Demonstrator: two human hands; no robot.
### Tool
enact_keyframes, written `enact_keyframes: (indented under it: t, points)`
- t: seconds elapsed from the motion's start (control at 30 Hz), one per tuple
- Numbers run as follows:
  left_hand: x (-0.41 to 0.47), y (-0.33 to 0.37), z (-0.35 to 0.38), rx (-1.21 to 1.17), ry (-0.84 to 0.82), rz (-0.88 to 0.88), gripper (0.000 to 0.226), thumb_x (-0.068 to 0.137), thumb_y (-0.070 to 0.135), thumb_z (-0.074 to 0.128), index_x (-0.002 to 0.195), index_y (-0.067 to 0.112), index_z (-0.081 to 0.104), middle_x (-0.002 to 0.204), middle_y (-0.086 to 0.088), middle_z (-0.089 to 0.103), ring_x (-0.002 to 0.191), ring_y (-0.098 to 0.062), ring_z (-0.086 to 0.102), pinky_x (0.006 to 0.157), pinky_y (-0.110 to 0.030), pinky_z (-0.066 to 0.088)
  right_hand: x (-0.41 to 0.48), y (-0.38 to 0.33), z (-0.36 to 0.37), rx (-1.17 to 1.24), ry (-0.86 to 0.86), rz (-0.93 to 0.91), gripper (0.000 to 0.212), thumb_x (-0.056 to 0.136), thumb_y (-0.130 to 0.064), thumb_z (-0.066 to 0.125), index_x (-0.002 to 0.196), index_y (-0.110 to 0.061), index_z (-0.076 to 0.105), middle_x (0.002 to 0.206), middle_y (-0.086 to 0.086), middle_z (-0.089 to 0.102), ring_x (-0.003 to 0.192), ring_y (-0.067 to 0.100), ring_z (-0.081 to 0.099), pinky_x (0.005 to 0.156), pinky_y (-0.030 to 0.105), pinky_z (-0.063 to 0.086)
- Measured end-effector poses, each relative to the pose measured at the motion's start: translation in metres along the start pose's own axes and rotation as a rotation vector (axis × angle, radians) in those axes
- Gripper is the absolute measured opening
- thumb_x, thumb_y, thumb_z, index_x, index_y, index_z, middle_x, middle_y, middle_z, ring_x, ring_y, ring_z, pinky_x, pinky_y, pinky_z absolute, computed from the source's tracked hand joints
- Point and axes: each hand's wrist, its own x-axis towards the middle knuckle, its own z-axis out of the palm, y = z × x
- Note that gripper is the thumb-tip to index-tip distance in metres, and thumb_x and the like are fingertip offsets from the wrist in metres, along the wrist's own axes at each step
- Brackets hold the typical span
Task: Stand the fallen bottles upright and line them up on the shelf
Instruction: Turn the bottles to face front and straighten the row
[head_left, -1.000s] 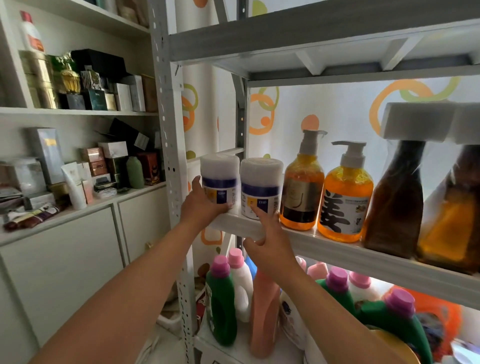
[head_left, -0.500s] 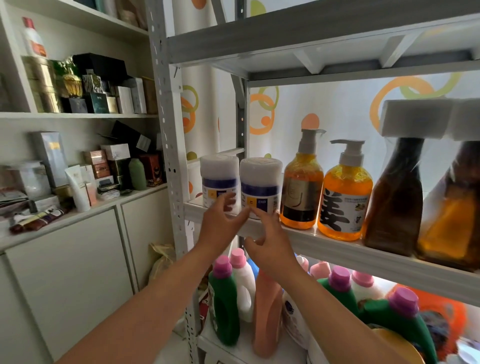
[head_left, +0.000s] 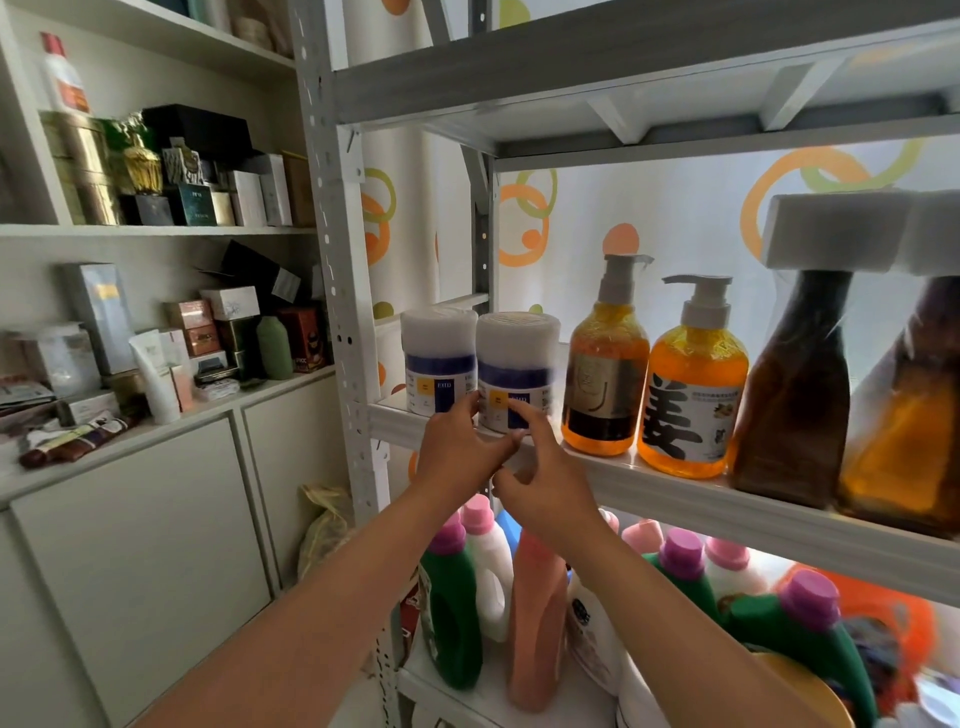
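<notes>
Two white jars with blue bands stand upright side by side at the left end of the grey shelf: the left jar and the right jar. To their right stand two orange pump bottles and two dark bottles wrapped in plastic with white foam caps. My left hand is at the shelf's front lip, fingertips touching the jars' bases. My right hand is just below the right jar, its fingers spread and one fingertip on the label. Neither hand holds anything.
Below the shelf stand several detergent bottles, green, white and pink. A perforated metal upright borders the shelf on the left. Beyond it a white cabinet carries boxes and cosmetics. The shelf above hangs low.
My left hand has let go of the left jar's side and slid right to the front of both jars. My right hand shifted slightly up and opened its fingers.
</notes>
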Motion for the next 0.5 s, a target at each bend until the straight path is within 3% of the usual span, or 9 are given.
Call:
enact_keyframes:
  t: [0.13,0.3,0.37,0.5]
  points:
    - [0.001,-0.004,0.0,-0.008,-0.017,-0.011,0.056,0.08,0.038,0.069,0.13,0.025,0.048,0.123,0.005,0.061,0.112,-0.017,0.058,0.085,-0.024,0.037,0.0,-0.001,0.001,-0.007,-0.003,0.02,0.068,0.083,-0.006,0.059,0.135,-0.037,0.029,0.135,-0.001,0.05,0.103,0.018,0.058,0.077,0.021,0.052]
    - [0.004,-0.007,-0.003,-0.111,-0.047,-0.038,0.057,0.082,0.032,0.068,0.133,0.025,0.043,0.127,0.006,0.058,0.114,-0.015,0.056,0.091,-0.025,0.041,0.0,0.002,-0.001,0.018,-0.036,0.033,0.065,0.084,-0.005,0.057,0.135,-0.036,0.031,0.116,-0.003,0.055,0.068,0.001,0.051,0.054,0.006,0.039]
    - [0.0,-0.004,-0.003,-0.155,0.009,-0.027,0.054,0.083,0.03,0.068,0.131,0.024,0.043,0.12,0.009,0.057,0.106,-0.01,0.055,0.09,-0.025,0.043,-0.002,0.002,-0.004,0.04,-0.026,0.041,0.062,0.085,-0.005,0.055,0.135,-0.034,0.034,0.103,-0.011,0.054,0.066,0.003,0.055,0.053,0.005,0.041]
    - [-0.016,0.009,0.007,-0.163,0.2,0.062,0.025,0.086,0.025,0.061,0.109,0.024,0.052,0.106,0.007,0.06,0.082,-0.006,0.058,0.076,-0.023,0.05,-0.014,0.004,-0.012,0.084,0.249,0.034,0.046,0.088,-0.004,0.051,0.128,-0.027,0.046,0.093,-0.018,0.056,0.072,-0.002,0.057,0.058,0.003,0.044]
